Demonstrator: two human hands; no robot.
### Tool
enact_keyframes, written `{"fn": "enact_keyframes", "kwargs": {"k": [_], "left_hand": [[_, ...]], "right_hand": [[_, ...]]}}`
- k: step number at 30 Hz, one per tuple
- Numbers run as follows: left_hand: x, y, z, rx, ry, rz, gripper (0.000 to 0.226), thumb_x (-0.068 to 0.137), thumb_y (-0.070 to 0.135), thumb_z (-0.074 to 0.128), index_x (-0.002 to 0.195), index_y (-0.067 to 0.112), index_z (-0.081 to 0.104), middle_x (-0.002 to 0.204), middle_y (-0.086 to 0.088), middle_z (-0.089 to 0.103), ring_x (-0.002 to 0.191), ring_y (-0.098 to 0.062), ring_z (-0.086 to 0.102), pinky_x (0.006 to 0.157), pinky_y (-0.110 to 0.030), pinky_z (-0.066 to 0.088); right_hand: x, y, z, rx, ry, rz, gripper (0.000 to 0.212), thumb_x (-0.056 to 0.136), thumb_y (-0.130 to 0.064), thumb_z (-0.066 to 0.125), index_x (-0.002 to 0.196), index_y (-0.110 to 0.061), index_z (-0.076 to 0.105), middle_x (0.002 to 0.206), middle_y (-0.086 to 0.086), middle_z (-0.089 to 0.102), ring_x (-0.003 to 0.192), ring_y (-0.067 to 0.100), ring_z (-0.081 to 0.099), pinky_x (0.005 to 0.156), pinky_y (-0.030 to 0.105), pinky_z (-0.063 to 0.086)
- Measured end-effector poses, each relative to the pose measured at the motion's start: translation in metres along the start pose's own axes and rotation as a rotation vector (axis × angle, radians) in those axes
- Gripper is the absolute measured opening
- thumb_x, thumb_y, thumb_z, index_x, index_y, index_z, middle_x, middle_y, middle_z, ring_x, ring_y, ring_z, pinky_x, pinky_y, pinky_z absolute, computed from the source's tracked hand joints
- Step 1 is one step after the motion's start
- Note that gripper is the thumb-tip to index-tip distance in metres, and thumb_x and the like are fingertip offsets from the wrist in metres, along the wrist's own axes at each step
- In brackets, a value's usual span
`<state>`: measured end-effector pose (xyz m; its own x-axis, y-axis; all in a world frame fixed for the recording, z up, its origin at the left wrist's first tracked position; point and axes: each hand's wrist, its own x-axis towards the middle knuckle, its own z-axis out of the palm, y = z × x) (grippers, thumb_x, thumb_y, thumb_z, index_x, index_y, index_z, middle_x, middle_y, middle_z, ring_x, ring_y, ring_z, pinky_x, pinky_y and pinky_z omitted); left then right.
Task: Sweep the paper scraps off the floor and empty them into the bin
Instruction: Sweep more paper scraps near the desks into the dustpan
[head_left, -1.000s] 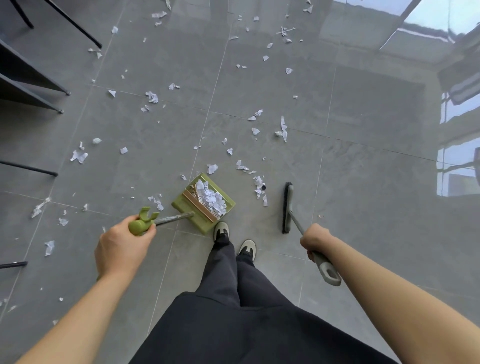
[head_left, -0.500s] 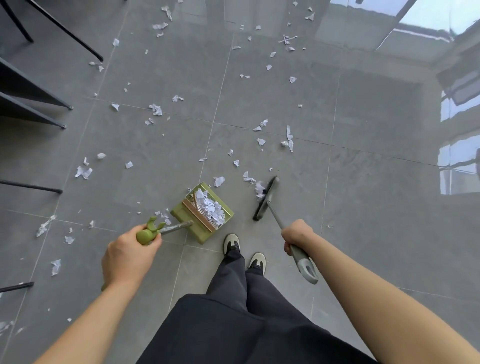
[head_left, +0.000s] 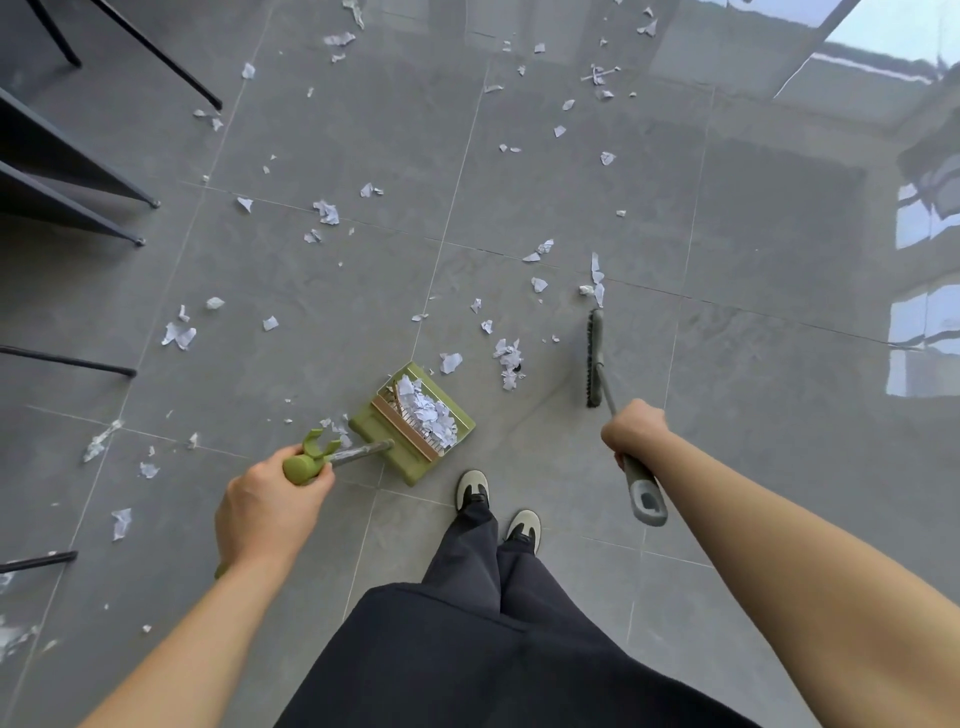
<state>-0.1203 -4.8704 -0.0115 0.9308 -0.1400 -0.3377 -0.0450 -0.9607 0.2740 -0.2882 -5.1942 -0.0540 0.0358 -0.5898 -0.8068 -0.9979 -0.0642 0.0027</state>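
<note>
paper scraps (head_left: 508, 358): scattered over grey floor (head_left: 727, 467); small clump between dustpan and broom head, more heaped in the pan
bin: not visible
dustpan (head_left: 415, 423): green, on floor ahead of shoes
left hand (head_left: 270, 506): clenched on dustpan handle; handle's lower end hidden under the wrist
broom (head_left: 595, 364): head right of clump, apart
right hand (head_left: 634, 431): gripping broom handle

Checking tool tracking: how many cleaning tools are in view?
2. Green dustpan on the floor ahead of the shoes, held by the left hand; grey broom in the right hand.
</note>
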Motion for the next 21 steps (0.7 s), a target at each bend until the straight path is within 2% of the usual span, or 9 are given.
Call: {"fn": "enact_keyframes", "kwargs": {"k": [3, 7, 12, 14, 17, 21], "left_hand": [[0.000, -0.003, 0.003, -0.008, -0.005, -0.011, 0.015, 0.080, 0.033, 0.074, 0.084, 0.019, 0.071, 0.072, -0.016, 0.066, 0.074, -0.041, 0.057, 0.065, -0.039, 0.049], [0.001, -0.003, 0.008, -0.014, 0.009, -0.046, 0.017, 0.080, 0.032, 0.074, 0.086, 0.016, 0.072, 0.072, -0.019, 0.065, 0.073, -0.042, 0.056, 0.064, -0.039, 0.047], [0.007, -0.002, 0.011, -0.017, 0.010, -0.081, 0.019, 0.081, 0.032, 0.073, 0.087, 0.015, 0.072, 0.077, -0.021, 0.066, 0.074, -0.043, 0.057, 0.064, -0.038, 0.044], [0.009, -0.003, 0.011, -0.018, 0.012, -0.093, 0.019, 0.081, 0.033, 0.072, 0.086, 0.015, 0.072, 0.076, -0.021, 0.066, 0.074, -0.042, 0.056, 0.064, -0.038, 0.044], [0.012, -0.004, 0.011, -0.023, 0.017, -0.101, 0.019, 0.081, 0.034, 0.072, 0.085, 0.016, 0.072, 0.076, -0.020, 0.066, 0.075, -0.042, 0.057, 0.065, -0.038, 0.047], [0.014, -0.006, 0.014, -0.033, 0.019, -0.100, 0.019, 0.080, 0.033, 0.073, 0.081, 0.015, 0.070, 0.075, -0.020, 0.066, 0.070, -0.040, 0.054, 0.062, -0.037, 0.044]], "right_hand": [[0.010, -0.006, -0.001, -0.048, -0.008, -0.033, 0.019, 0.086, -0.002, 0.039, 0.071, -0.002, 0.051, 0.038, 0.006, 0.056, 0.056, 0.026, 0.062, 0.063, 0.033, 0.056], [0.016, -0.018, 0.005, -0.163, -0.023, -0.119, 0.019, 0.086, -0.001, 0.041, 0.069, -0.004, 0.049, 0.057, 0.010, 0.058, 0.063, 0.027, 0.061, 0.072, 0.037, 0.058], [0.017, -0.039, 0.014, -0.331, -0.052, -0.224, 0.017, 0.084, 0.001, 0.040, 0.071, -0.006, 0.047, 0.057, 0.009, 0.057, 0.053, 0.021, 0.055, 0.062, 0.034, 0.055], [0.016, -0.047, 0.017, -0.398, -0.061, -0.269, 0.013, 0.081, 0.002, 0.043, 0.072, -0.007, 0.047, 0.064, 0.011, 0.059, 0.060, 0.025, 0.060, 0.055, 0.031, 0.053], [0.012, -0.055, 0.022, -0.472, -0.081, -0.316, 0.010, 0.082, 0.000, 0.045, 0.075, -0.007, 0.044, 0.076, 0.014, 0.058, 0.074, 0.033, 0.067, 0.062, 0.036, 0.058], [0.003, -0.056, 0.025, -0.543, -0.099, -0.365, 0.017, 0.086, 0.000, 0.042, 0.071, -0.008, 0.040, 0.072, 0.011, 0.052, 0.053, 0.024, 0.056, 0.046, 0.030, 0.051]]}}
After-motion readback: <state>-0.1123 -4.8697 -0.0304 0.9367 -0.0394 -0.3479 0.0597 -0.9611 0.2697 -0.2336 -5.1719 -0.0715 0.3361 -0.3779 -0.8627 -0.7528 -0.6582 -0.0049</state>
